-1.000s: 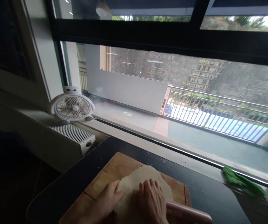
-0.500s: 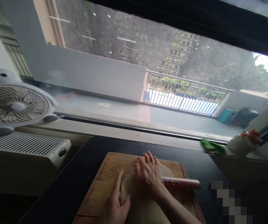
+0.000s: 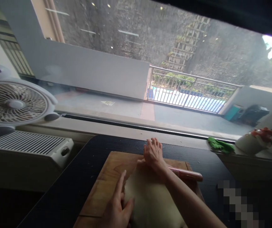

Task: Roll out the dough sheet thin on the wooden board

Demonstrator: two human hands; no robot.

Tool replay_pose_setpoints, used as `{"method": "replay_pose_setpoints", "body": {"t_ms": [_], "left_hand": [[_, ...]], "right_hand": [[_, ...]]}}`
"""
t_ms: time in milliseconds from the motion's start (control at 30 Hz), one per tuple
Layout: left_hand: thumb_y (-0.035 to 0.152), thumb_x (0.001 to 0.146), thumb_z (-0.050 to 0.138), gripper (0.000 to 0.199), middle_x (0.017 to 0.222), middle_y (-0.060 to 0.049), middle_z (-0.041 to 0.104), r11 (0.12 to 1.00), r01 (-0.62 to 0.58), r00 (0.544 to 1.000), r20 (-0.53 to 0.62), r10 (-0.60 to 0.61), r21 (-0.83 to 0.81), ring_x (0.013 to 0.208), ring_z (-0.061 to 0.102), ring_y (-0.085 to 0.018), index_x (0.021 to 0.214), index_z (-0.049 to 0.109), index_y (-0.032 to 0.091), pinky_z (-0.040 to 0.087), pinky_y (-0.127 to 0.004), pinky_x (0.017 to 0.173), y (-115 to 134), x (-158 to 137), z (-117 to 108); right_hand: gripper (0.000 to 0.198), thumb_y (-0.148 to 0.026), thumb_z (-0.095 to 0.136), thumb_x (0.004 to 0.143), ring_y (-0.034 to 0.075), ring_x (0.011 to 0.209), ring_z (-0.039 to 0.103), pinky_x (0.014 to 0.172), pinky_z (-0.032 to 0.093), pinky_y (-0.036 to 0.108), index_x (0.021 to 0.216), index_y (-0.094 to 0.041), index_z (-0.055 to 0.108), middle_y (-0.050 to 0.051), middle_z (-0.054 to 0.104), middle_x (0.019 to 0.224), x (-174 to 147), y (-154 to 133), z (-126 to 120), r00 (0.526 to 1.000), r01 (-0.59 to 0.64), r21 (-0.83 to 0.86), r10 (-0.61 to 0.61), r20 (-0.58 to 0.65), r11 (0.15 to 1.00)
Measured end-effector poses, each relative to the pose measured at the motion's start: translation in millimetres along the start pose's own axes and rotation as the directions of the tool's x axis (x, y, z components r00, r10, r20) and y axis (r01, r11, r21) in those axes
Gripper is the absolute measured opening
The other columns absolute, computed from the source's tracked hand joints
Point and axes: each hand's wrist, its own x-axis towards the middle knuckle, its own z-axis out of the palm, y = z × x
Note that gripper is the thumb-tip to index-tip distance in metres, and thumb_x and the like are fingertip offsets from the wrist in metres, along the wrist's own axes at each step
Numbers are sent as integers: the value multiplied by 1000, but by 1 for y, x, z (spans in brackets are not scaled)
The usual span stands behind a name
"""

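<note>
A wide, thin sheet of pale dough (image 3: 150, 196) lies over a wooden board (image 3: 102, 186), running toward me past the bottom of the view. At its far end a rolling pin (image 3: 188, 174) lies across it, its right end sticking out past the dough. My right hand (image 3: 153, 151) is palm down over the pin, fingers stretched forward beyond the board's far edge; the palm's contact with the pin is hidden. My left hand (image 3: 120, 202) is open at the dough's left edge, index finger extended and thumb apart. Whether it touches the dough is unclear.
The board rests on a dark table (image 3: 67, 186) below a window sill. To the left, a white fan (image 3: 15, 103) stands above a slatted white unit (image 3: 29, 145). A green cloth (image 3: 220, 145) and a pale container (image 3: 251, 144) sit on the sill at right.
My right hand has pushed forward over the rolling pin, toward the board's far edge, and the pin has rolled away from me. My left hand stays nearly in place.
</note>
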Motion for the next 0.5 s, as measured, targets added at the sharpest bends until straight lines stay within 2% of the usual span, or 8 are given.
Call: {"method": "replay_pose_setpoints", "body": {"t_ms": [167, 233, 300, 367, 500], "left_hand": [[40, 76, 51, 82, 52, 8, 49, 999, -19, 1000, -6, 19, 29, 43, 45, -11, 144, 12, 19, 37, -22, 44, 1, -2, 0], [39, 75, 52, 83, 55, 8, 50, 999, 0, 1000, 28, -1, 34, 46, 49, -12, 145, 10, 20, 40, -22, 46, 4, -2, -1], [38, 75, 53, 84, 58, 7, 53, 998, 0, 999, 47, -3, 70, 49, 53, -13, 145, 10, 21, 42, -23, 48, 9, 1, -4], [36, 75, 53, 81, 65, 5, 59, 989, -38, 999, 15, 36, 141, 57, 58, -15, 144, 15, 20, 45, -24, 55, 15, 9, -7], [35, 73, 55, 71, 85, -6, 68, 962, -73, 994, -59, 91, 262, 82, 64, -21, 137, 34, 13, 46, -27, 73, 36, 35, -5]], "right_hand": [[41, -35, 29, 94, 24, 134, 19, 106, 16, 44, 131, -24, 40, 7, 39, 138, -28, -2, 8, 980, 184, 16, -182, -85, 983], [38, -32, 29, 94, 25, 129, 26, 104, 20, 43, 128, -23, 42, 9, 40, 135, -24, -1, 5, 978, 176, 17, -173, -116, 984], [34, -30, 27, 94, 23, 115, 41, 95, 30, 39, 118, -20, 49, 11, 48, 124, -10, 3, -3, 985, 142, 32, -138, -101, 989], [31, -30, 27, 95, 19, 97, 49, 85, 36, 33, 102, -19, 55, 9, 54, 107, -2, 9, -11, 986, 157, 54, -153, -70, 986], [31, -35, 31, 95, 14, 79, 50, 73, 36, 26, 81, -21, 54, 3, 57, 87, -31, 33, -24, 950, 311, 79, -311, -14, 947]]}}
